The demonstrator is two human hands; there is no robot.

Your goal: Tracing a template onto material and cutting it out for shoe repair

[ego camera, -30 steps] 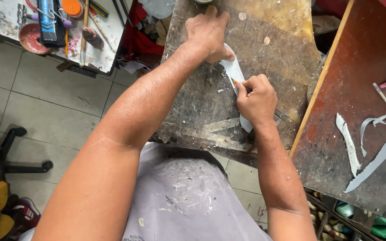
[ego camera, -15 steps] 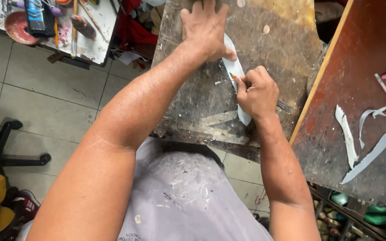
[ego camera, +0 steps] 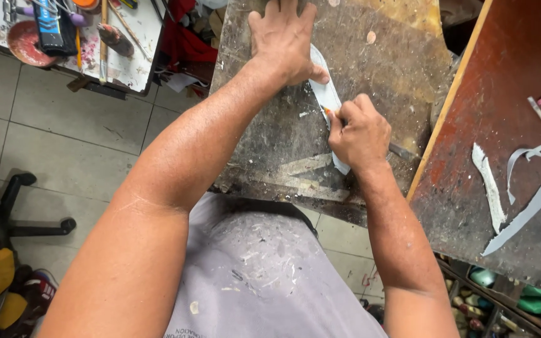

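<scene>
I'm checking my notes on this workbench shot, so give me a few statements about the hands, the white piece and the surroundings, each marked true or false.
1. The left hand lies flat on the upper end of the long white piece. True.
2. The right hand is empty and raised clear of the workboard. False: it is closed on a thin tool with an orange tip, set against the white piece.
3. Pale cut strips lie on the reddish board to the right. True.
4. The white piece lies on the tiled floor. False: it lies on the scarred workboard.
</scene>
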